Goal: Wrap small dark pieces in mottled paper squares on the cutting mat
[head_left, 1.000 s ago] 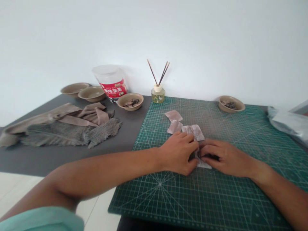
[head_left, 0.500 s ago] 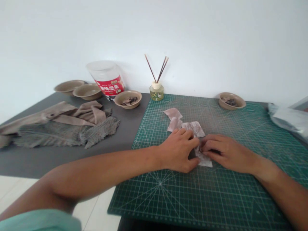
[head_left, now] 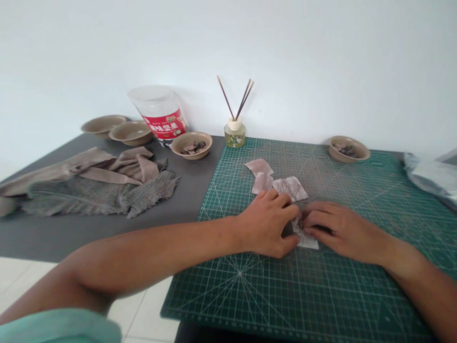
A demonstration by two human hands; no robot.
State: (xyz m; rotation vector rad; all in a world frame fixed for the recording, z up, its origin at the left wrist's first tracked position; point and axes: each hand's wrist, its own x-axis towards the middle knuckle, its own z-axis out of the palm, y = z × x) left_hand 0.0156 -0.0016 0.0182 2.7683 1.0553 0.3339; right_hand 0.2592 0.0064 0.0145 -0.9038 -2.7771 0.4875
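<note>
Your left hand [head_left: 271, 224] rests at a pale cloth piece [head_left: 309, 241] on the green cutting mat [head_left: 285, 295], thumb and forefinger apart; just beside it, your right hand [head_left: 333, 229] pinches a small dark bit [head_left: 301, 223], mostly hidden, over that cloth.

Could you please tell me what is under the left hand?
The green mat lies beneath the left hand, and a pale patch shows between it and the right hand. Whatever the left hand covers cannot be seen.
</note>
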